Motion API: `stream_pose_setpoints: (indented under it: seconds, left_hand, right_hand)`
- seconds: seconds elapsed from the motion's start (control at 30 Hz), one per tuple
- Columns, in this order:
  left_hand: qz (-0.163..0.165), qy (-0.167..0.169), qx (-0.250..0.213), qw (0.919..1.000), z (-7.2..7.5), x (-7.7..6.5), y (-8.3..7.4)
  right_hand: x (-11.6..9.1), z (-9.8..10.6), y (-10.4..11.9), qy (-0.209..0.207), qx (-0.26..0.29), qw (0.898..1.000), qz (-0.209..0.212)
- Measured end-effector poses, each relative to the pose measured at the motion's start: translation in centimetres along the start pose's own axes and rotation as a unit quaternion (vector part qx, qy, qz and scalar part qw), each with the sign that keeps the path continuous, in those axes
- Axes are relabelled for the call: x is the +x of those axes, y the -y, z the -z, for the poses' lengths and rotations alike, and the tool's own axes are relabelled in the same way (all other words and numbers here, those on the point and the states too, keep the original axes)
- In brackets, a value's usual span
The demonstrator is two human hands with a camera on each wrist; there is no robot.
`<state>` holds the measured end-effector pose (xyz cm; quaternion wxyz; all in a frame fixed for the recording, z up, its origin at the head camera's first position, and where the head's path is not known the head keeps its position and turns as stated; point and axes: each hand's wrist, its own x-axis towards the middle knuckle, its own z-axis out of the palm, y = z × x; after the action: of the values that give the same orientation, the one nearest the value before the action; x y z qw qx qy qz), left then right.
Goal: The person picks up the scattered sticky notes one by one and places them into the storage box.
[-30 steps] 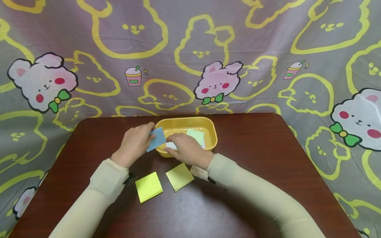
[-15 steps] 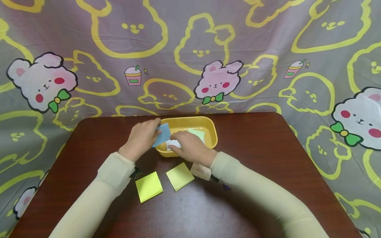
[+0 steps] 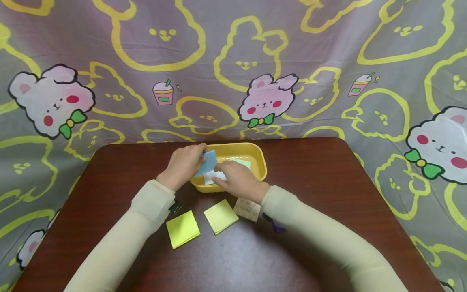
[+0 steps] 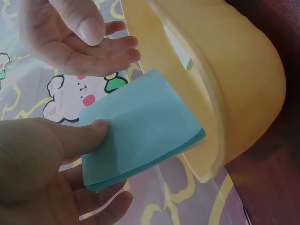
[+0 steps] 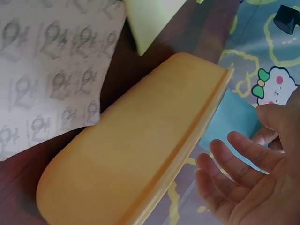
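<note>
My left hand [image 3: 184, 166] pinches a blue pad of sticky notes [image 4: 140, 126] between thumb and fingers, over the left end of a yellow plastic basin [image 3: 263, 162]. In the left wrist view the pad looks several sheets thick and tilted, with the thumb flat on top. My right hand [image 3: 238, 178] hovers over the basin's front rim, just right of the blue pad. Its fingers [image 5: 239, 161] are loosely bent and hold nothing. Inside the basin lie a white paper piece [image 3: 210, 177] and a light green pad [image 3: 241, 163], both partly hidden by my right hand.
On the brown table [image 3: 310, 174] in front of the basin lie a bright yellow pad [image 3: 183, 230], a pale yellow pad [image 3: 220, 217] and a beige printed pad [image 3: 247, 209]. A purple thing [image 3: 279, 227] shows partly under my right sleeve. A patterned curtain [image 3: 204, 48] hangs behind.
My left hand has carried the blue pad rightward, from the basin's left edge to over its inside. My right hand has shifted slightly right, uncovering more of the beige pad and the purple thing.
</note>
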<state>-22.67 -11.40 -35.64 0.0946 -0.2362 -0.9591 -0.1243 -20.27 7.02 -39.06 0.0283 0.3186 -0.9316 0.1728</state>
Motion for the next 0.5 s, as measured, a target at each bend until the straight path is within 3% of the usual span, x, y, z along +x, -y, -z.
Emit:
stream_pose_setpoints:
  seconds: [0.5]
  left_hand:
    - [0.001, 0.042, -0.009, 0.9991, -2.4, 1.0, -0.5]
  right_hand:
    - [-0.5, -0.5, -0.8, 0.000, -0.004, 1.000, 0.005]
